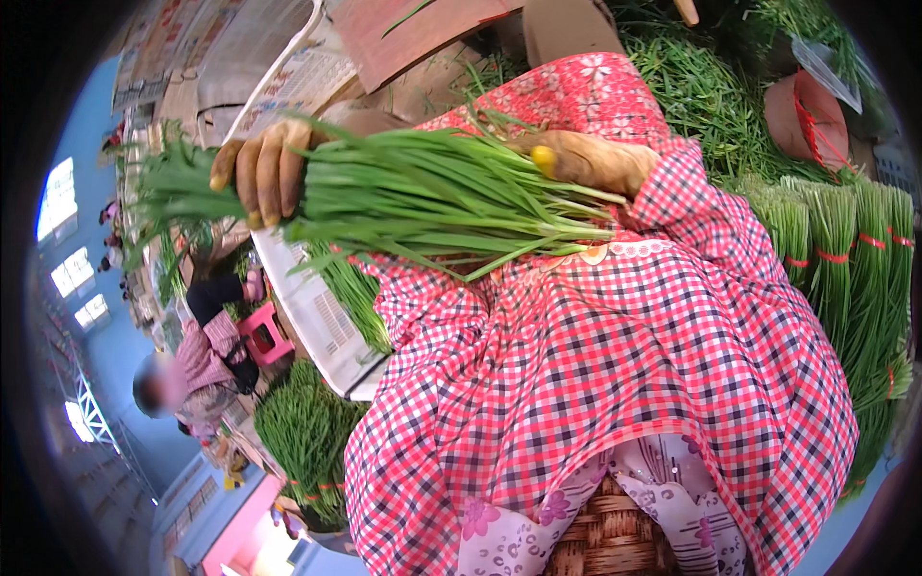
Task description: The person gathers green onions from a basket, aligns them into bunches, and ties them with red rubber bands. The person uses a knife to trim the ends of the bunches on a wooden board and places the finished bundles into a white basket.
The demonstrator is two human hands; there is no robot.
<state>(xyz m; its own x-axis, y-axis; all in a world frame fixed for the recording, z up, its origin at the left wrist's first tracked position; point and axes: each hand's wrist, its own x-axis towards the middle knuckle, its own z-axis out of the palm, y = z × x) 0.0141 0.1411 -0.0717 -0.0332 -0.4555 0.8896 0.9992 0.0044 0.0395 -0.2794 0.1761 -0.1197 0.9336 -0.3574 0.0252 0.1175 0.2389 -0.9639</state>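
Note:
A loose bunch of garlic chives (418, 191) lies crosswise before my chest, pale stem ends to the right and leafy tips to the left. Around the leafy part curl the fingers of my left hand (266, 173). My right hand (594, 158) grips the far side near the stem ends, with a yellow cover on one fingertip; its other fingers are mostly hidden by the stems. No band shows on this bunch. Below it is my red-checked smock (598, 324), and a red floral apron (569, 86) covers my lap.
A white plastic crate (310, 302) holding chives (346, 288) stands at left. Banded chive bundles (835, 237) are stacked at right, near loose trimmings (713, 108) and a pink bucket (803, 119). A seated person (205, 353) is beside a pink stool (266, 335).

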